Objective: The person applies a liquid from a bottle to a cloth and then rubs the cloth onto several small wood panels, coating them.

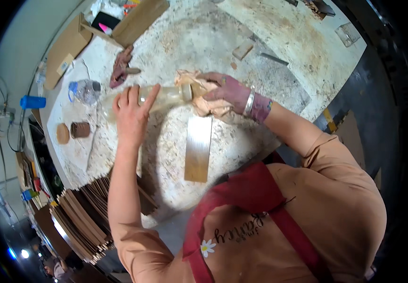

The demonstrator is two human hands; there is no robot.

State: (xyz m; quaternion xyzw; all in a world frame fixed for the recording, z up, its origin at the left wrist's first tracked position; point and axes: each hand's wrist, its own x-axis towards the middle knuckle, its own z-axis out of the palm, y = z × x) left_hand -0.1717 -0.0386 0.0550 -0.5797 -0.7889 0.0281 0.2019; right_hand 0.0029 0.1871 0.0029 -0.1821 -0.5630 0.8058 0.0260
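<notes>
My bare left hand (133, 111) is wrapped over a clear, clouded plastic bottle (168, 97) that lies on its side, its mouth pointing right. In a stained purple glove, my right hand (230, 92) grips a crumpled peach-coloured cloth (213, 107) against the bottle's mouth end. The cloth partly hides that end, and whatever lies inside its folds cannot be seen. Just below the cloth, a flat brown strip with a shiny face (197, 148) lies on the speckled white worktable (171, 52).
A crumpled purple glove (120, 68) lies beyond my left hand. Left of it stand a clear jug (85, 92) and a brown jar (80, 129). Cardboard boxes (140, 21) line the back left. Stacked brown strips (83, 214) sit near-left; a small block (243, 48) lies farther back.
</notes>
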